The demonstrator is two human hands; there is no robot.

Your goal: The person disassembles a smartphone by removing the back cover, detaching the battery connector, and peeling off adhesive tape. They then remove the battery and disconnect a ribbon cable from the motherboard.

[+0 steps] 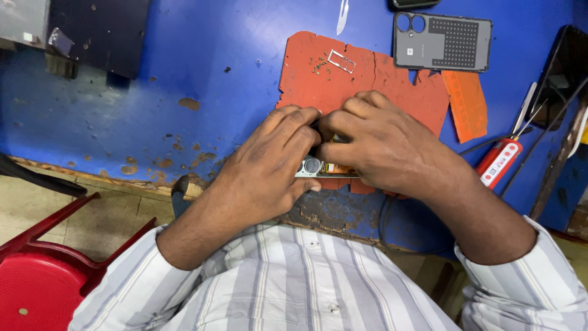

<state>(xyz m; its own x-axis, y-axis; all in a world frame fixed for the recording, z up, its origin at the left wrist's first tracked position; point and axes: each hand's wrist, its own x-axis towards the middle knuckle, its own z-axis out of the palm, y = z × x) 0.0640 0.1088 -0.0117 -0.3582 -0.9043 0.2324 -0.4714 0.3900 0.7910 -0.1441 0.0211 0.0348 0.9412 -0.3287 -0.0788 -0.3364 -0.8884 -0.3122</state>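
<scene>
Head view looks down on my left hand (pixel 269 160) and right hand (pixel 376 144), both closed around an opened phone (pixel 318 167) at the near edge of the red mat (pixel 367 76) on the blue tabletop (pixel 153 79). My fingers (pixel 294 125) pinch its sides; only the camera lens and a strip of frame show between them. It looks light, stiff and thin, and I judge its bare insides fragile, so the metal edges are the place to grip. Farther up the mat lie tiny screws (pixel 320 63) and a SIM tray (pixel 342 60); the grey back cover (pixel 442 41) sits beyond, a red-handled screwdriver (pixel 501 160) to my right.
</scene>
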